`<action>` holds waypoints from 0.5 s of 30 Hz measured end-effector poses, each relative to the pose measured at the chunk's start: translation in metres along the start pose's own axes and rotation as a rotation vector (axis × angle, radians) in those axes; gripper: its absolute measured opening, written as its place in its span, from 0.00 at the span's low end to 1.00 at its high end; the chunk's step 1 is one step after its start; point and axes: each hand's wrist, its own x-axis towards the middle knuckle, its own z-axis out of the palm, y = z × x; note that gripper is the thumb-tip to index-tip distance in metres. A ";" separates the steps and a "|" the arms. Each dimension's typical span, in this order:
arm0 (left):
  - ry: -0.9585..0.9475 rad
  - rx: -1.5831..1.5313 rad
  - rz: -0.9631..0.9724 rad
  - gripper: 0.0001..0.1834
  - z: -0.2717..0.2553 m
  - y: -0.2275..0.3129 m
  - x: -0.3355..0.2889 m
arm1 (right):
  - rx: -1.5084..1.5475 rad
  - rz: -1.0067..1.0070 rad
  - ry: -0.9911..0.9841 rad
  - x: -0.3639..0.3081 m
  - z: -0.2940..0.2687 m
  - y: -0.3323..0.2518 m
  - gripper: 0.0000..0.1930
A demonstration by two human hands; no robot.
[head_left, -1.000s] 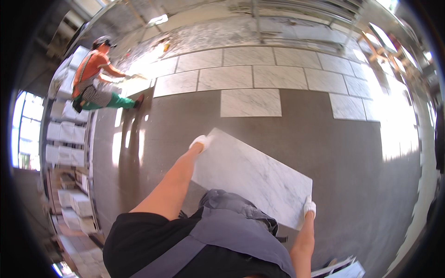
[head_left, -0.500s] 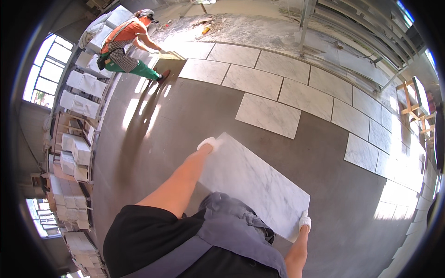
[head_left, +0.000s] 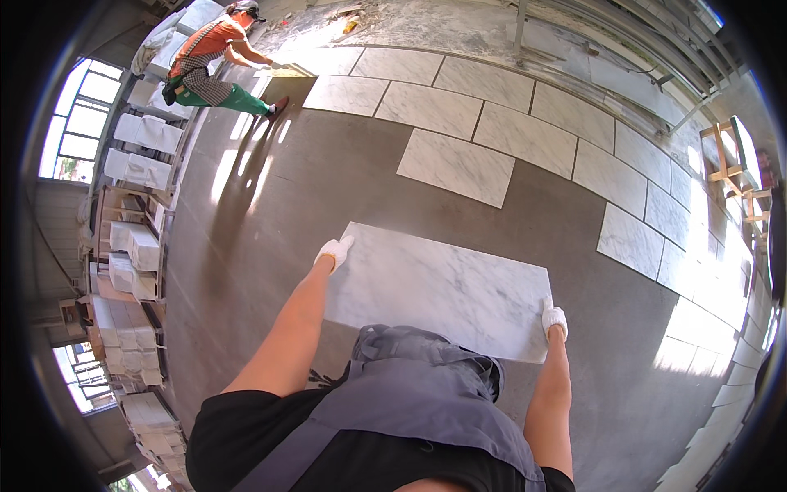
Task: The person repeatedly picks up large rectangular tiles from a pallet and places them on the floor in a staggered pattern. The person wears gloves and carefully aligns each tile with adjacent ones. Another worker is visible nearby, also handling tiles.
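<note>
Between my two gloved hands I carry a large white marble slab with grey veins, held in front of my apron above the grey floor. My left hand grips its left short edge near the far corner. My right hand is closed on the right edge, the thumb lying along it. The fingers under the slab are hidden. Beyond it, a single slab of the same kind lies on the floor, against the row of laid slabs.
At the far left a co-worker bends over a pale slab at the row's end. Stacked white blocks line the left wall. Metal racks and a wooden trestle stand at the right. Grey floor lies between.
The slab has turned counter-clockwise, its right end swinging away from me, and now lies more level across my view. My right hand has moved forward with it; my left has shifted left.
</note>
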 end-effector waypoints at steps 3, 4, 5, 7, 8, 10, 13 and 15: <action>-0.009 -0.003 -0.011 0.47 0.005 -0.010 -0.006 | -0.035 -0.011 -0.007 0.003 -0.005 -0.001 0.41; -0.012 0.002 -0.016 0.47 0.005 -0.013 -0.008 | -0.039 -0.007 -0.012 0.003 -0.005 -0.002 0.41; 0.012 0.000 -0.005 0.47 0.004 -0.014 -0.008 | -0.035 -0.010 0.002 0.004 -0.005 -0.004 0.41; -0.004 0.008 -0.008 0.47 0.001 -0.015 -0.008 | -0.025 -0.038 0.018 0.008 -0.005 -0.007 0.43; -0.005 0.035 -0.038 0.47 0.001 -0.015 -0.007 | -0.012 -0.067 0.040 0.011 -0.004 -0.007 0.44; -0.001 0.022 0.011 0.47 0.000 -0.011 -0.002 | -0.025 -0.065 0.045 0.018 -0.003 -0.007 0.44; 0.014 0.030 0.034 0.48 0.003 -0.006 0.005 | -0.014 -0.062 0.057 0.026 -0.004 -0.005 0.44; 0.012 0.037 0.044 0.48 0.006 -0.004 0.009 | -0.004 -0.054 0.059 0.026 -0.005 -0.005 0.44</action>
